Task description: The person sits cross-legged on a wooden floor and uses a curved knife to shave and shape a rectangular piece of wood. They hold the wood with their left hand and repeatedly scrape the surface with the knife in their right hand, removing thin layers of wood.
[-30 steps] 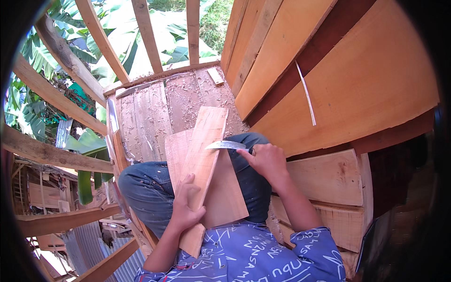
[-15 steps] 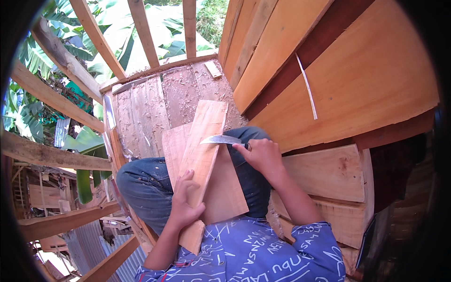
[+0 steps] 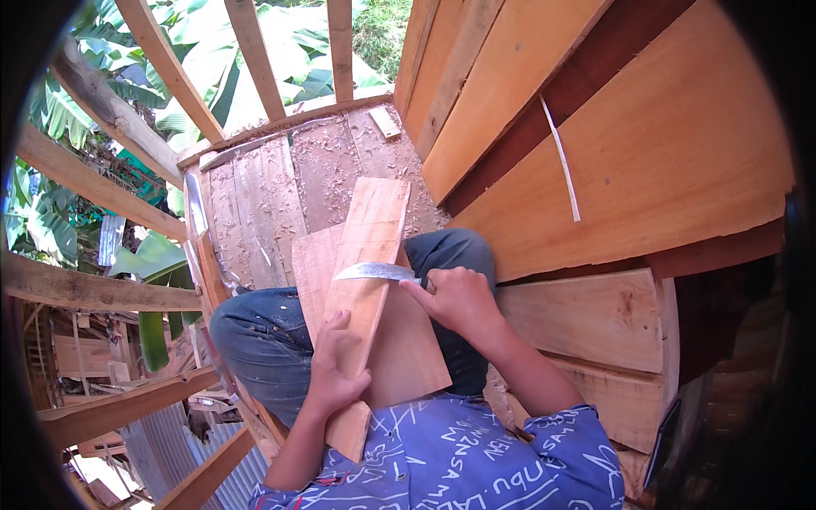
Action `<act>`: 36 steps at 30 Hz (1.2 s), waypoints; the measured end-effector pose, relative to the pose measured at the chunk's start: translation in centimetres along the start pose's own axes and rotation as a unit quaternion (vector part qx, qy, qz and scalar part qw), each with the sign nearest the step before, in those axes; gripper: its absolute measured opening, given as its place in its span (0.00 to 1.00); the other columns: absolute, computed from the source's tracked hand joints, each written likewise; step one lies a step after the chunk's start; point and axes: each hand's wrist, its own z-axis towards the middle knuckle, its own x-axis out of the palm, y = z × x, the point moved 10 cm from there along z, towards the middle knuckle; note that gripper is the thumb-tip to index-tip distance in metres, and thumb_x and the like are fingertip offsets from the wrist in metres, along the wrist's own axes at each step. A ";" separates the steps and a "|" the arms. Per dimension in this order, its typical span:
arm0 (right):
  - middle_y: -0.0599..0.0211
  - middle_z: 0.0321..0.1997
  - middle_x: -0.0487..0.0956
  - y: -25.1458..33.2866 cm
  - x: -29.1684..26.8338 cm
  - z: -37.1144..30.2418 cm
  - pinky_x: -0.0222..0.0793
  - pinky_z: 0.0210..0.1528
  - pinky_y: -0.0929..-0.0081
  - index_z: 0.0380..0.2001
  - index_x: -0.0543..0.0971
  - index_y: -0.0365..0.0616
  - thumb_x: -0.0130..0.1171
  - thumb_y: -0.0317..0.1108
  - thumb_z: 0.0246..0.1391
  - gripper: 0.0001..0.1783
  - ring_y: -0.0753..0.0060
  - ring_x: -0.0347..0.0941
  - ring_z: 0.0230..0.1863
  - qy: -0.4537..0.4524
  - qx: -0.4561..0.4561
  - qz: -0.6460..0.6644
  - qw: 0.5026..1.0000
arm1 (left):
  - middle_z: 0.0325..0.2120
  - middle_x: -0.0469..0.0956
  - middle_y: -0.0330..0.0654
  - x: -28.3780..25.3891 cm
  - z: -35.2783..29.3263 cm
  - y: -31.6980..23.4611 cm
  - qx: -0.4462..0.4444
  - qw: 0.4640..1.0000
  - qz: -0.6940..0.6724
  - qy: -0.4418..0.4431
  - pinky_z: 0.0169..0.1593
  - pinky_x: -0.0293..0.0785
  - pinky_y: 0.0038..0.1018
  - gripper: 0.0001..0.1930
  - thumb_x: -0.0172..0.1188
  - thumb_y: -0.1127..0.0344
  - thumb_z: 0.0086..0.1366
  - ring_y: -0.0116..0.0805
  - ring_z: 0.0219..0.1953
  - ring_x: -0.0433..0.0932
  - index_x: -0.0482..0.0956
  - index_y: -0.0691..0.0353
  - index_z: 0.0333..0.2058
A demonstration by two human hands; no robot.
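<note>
A long narrow wooden board (image 3: pixel 374 223) slants across my lap, its near end against my shirt. Beneath it lies a wider flat board (image 3: pixel 410 353), resting over my legs. My left hand (image 3: pixel 338 364) is wrapped round the narrow board's lower part, thumb on the right edge and fingers on the left. A knife (image 3: pixel 372 270) with a curved silver blade lies across the narrow board's upper face, tip toward the left. My right hand (image 3: pixel 461 299) is closed round its handle, which is mostly hidden by the fingers.
Wood shavings cover the plank floor (image 3: pixel 263 212) ahead, with a small wood offcut (image 3: pixel 385 122) at its far end. Wooden slats (image 3: pixel 110 295) rail off the left side. A plank wall (image 3: pixel 629 153) rises close on my right, with a thin pale strip (image 3: pixel 561 161) on it.
My right hand has drawn the knife a little nearer and to the left along the narrow board. My left hand keeps its hold on the board.
</note>
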 end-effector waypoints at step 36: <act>0.39 0.41 0.81 -5.3 8.5 0.0 0.72 0.47 0.65 0.45 0.76 0.22 0.66 0.53 0.52 0.37 0.53 0.80 0.46 0.084 0.119 0.350 0.925 | 0.63 0.63 0.54 -1.8 -1.7 2.3 -0.065 0.965 -0.248 -0.047 0.70 0.47 0.35 0.25 0.63 0.76 0.41 0.45 0.70 0.56 0.69 0.58 0.41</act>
